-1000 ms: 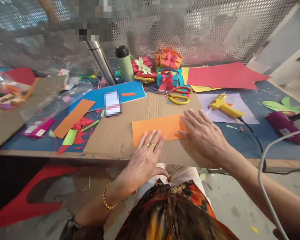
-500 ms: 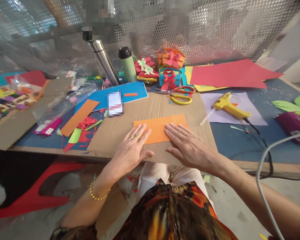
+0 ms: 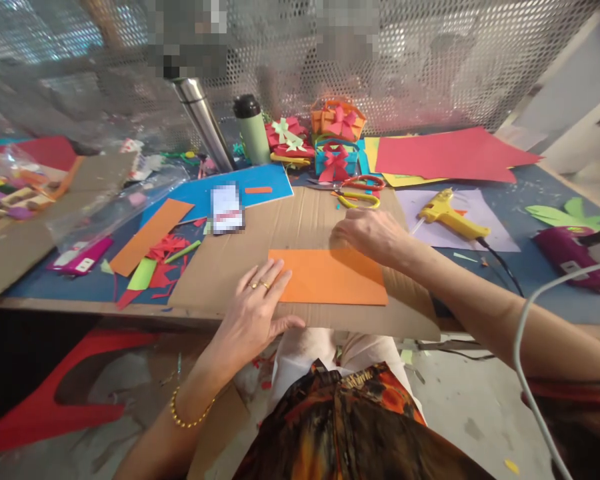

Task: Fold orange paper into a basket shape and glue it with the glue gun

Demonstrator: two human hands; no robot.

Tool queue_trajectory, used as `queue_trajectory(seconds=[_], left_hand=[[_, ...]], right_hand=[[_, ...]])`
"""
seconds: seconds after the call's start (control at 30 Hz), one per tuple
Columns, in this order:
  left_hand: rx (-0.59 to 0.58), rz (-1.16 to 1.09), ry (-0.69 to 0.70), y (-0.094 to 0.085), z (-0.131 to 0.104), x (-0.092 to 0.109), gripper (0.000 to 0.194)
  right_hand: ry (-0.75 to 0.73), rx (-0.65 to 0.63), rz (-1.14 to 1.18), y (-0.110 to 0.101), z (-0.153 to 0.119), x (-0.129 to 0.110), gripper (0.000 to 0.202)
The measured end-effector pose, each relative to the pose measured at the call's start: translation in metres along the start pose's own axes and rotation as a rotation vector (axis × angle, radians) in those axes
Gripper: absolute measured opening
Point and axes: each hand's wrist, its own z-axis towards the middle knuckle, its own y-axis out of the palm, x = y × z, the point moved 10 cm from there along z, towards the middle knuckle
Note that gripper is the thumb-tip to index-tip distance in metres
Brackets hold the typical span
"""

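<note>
Paper (image 3: 335,279), orange, near frame centre: your left hand (image 3: 253,303) spread on it, right hand (image 3: 373,233) by its upper edge (pinching? can't tell).

So the blue tabletop (image 3: 445,263) has a flattened cardboard sheet (image 3: 230,267) on it, plus a lilac paper sheet (image 3: 495,230), a magenta glue gun (image 3: 573,257) and green paper leaves (image 3: 567,215) over on the right side.
</note>
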Motion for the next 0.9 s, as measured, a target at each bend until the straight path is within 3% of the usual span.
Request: queue_trajectory(seconds=[0.23,0.33,0.4,0.5,0.6,0.7,0.8,0.9], left_hand=[[-0.059,-0.032,-0.035,0.005,-0.005,-0.004,0.074],[-0.072,-0.035,-0.041,0.005,-0.005,-0.004,0.075],[-0.078,-0.032,-0.044,0.006,-0.005,-0.004,0.073],[-0.086,-0.013,-0.042,0.006,-0.005,-0.003,0.073],[-0.086,0.001,-0.035,0.006,-0.005,-0.003,0.074],[-0.077,0.014,-0.03,0.006,-0.005,-0.002,0.074],[-0.056,0.022,-0.025,0.006,-0.006,-0.002,0.073],[-0.037,0.013,-0.022,0.006,-0.006,-0.002,0.072]], right_hand=[[-0.048,0.062,0.002,0.011,0.014,-0.006,0.026],[-0.008,0.149,0.014,0.0,0.015,0.006,0.021],[0.029,0.251,0.029,-0.019,0.011,0.013,0.022],[0.048,0.464,0.127,-0.062,-0.012,0.009,0.016],[-0.032,0.432,0.191,-0.083,-0.044,-0.016,0.013],[-0.021,0.422,0.198,-0.093,-0.091,-0.035,0.018],[-0.041,0.247,0.334,-0.063,-0.146,-0.053,0.028],[-0.027,-0.068,0.408,0.01,-0.215,-0.06,0.036]])
